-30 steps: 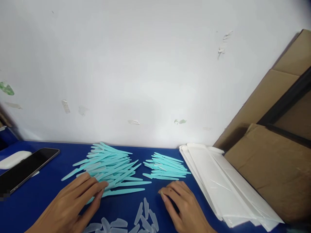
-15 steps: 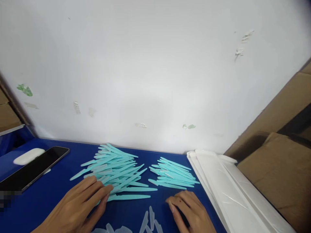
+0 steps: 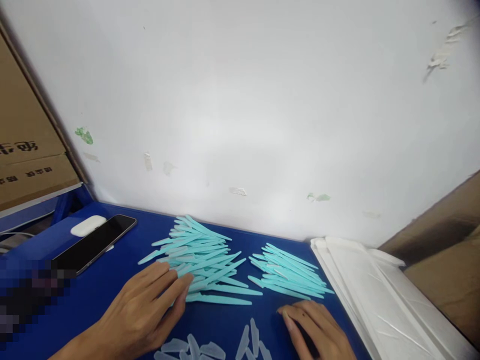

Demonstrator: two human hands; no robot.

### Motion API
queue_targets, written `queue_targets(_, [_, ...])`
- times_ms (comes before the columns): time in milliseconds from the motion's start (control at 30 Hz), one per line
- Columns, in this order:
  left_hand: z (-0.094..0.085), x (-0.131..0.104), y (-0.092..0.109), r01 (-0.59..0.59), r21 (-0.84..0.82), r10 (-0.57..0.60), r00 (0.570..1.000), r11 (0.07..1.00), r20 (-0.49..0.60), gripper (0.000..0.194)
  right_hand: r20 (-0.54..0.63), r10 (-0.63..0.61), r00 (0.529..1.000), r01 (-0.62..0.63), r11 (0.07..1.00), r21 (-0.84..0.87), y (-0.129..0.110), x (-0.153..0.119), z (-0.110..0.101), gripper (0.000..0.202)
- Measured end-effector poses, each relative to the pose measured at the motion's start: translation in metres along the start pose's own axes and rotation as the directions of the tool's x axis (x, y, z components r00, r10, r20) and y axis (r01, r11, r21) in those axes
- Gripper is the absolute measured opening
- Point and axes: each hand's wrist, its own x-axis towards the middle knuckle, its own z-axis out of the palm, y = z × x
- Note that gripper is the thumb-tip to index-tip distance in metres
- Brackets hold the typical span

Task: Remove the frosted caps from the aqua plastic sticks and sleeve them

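My left hand [image 3: 150,305] is at the near edge of a loose heap of teal eyebrow razors [image 3: 213,265]. Its thumb and index finger are pinched on the end of one razor, and the fingers hide most of that end. On the right lies a smaller, neater bunch of the same teal razors [image 3: 288,272]. Just below this bunch, low over the table, my right hand [image 3: 318,327] has its thumb and index finger closed together; whatever they hold, if anything, is hidden. Translucent blade caps [image 3: 193,346] lie scattered between the hands at the bottom edge.
A black phone [image 3: 99,240] and a white rounded case [image 3: 88,226] rest on the blue table [image 3: 123,280] at left. White padded sleeves [image 3: 356,290] are stacked along the right side. A white wall panel [image 3: 240,100] stands behind, with cardboard boxes [image 3: 30,115] at both sides.
The camera view has turned left, so everything appears farther right and more caps show. My left hand is slightly farther up the heap; my right hand has hardly moved.
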Motion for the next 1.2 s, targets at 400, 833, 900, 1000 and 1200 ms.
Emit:
queue_targets(400, [-0.014, 0.013, 0.002, -0.027, 0.221, 0.041, 0.997, 0.975, -0.059, 0.012, -0.076, 0.144, 0.987, -0.148, 0.988, -0.049, -0.013, 0.01, -0.004, 0.02])
queue_targets(833, [-0.018, 0.01, 0.003, 0.312, 0.261, -0.324, 0.946, 0.913, 0.004, 0.03, -0.044, 0.287, 0.957, -0.281, 0.875, -0.394, -0.031, -0.001, -0.011, 0.025])
queue_targets(900, [-0.029, 0.0, 0.008, 0.377, 0.257, -0.379, 0.924, 0.89, -0.043, 0.03, -0.059, 0.333, 0.941, -0.325, 0.844, -0.426, -0.036, -0.006, -0.013, 0.029])
queue_targets(1000, [-0.048, -0.025, 0.021, 0.474, 0.236, -0.458, 0.881, 0.848, -0.122, 0.03, -0.093, 0.415, 0.905, -0.41, 0.793, -0.451, -0.043, -0.013, -0.016, 0.032])
queue_targets(1200, [-0.072, -0.073, 0.051, 0.536, 0.156, -0.512, 0.842, 0.829, -0.173, 0.025, -0.123, 0.534, 0.836, -0.526, 0.718, -0.456, -0.06, -0.025, -0.023, 0.034])
